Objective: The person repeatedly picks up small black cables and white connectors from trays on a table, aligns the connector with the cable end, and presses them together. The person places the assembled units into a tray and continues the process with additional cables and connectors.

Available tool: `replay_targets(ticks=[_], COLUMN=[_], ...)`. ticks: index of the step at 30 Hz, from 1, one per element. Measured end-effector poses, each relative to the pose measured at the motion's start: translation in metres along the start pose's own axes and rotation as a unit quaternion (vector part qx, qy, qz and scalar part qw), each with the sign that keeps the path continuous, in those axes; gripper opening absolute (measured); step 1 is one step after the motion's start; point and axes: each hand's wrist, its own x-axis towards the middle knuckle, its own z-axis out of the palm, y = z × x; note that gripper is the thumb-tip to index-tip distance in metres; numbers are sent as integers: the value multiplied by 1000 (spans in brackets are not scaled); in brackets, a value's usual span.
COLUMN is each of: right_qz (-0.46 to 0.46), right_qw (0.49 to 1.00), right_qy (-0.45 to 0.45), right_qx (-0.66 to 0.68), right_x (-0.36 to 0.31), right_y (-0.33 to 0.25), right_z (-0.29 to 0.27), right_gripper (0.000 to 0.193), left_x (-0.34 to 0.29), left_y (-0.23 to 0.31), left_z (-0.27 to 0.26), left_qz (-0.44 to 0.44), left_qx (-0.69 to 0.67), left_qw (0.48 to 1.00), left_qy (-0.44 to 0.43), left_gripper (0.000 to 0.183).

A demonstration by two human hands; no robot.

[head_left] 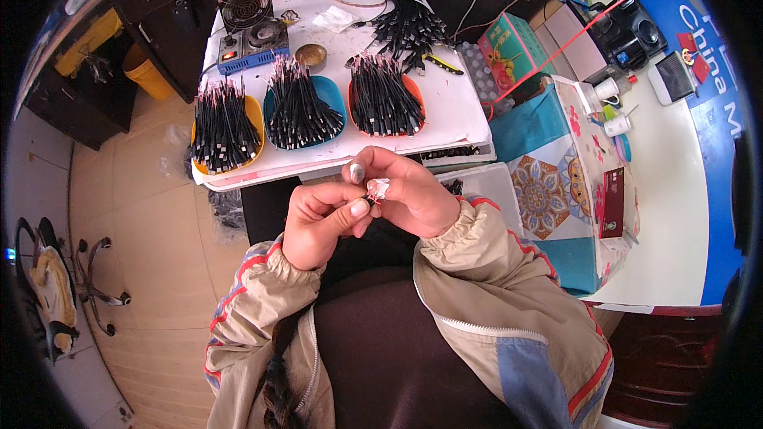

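Observation:
In front of my chest, my left hand (318, 222) pinches a short black cable (369, 200) between thumb and fingers. Thin red wires stick out of its end. My right hand (417, 195) meets it there, its fingers closed at those wires. A whitish wrap (379, 188) covers part of a right-hand finger, and another fingertip looks grey. Beyond my hands, bundles of black cables with pinkish wire ends fill three trays: yellow (258, 115), blue (337, 95) and orange-red (415, 89).
Behind the trays on the white table (238, 177) are a blue control box (253, 56), a small fan (245, 9), a round tin (311, 55), a yellow-black cutter knife (443, 64) and a heap of cables (405, 24). At right stands a cloth-covered box (548, 191); an office chair (99, 286) is at left.

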Motion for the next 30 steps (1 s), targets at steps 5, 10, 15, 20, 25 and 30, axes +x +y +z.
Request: replay_targets(ticks=[5,10,15,20,25,30], right_qz=[-56,-105,-250,-294,-298,-295], right_qw=[997,979,873,752,687,685], right_qy=[41,35,32,65,71,92], right_qx=[-20,-171,-417,-587,-659,-660], right_x=[3,5,2,-9,-7,-3], right_y=[10,6,-9,-18,-16,-9], right_z=[2,-9,-10,6,13,8], right_gripper=[22,14,16,23,15,12], left_x=[2,2,0,-3,-3,-3], left_y=[0,2,6,6,3,1], left_z=[-4,-7,-6,-4,-2,-2], left_qz=[-40,-52,-37,-26,-22,16], left_qx=[6,-20,15,54,108,147], left_qw=[999,998,998,995,991,986], left_qy=[24,39,50,79,78,81], left_gripper=[15,17,18,19,18,18])
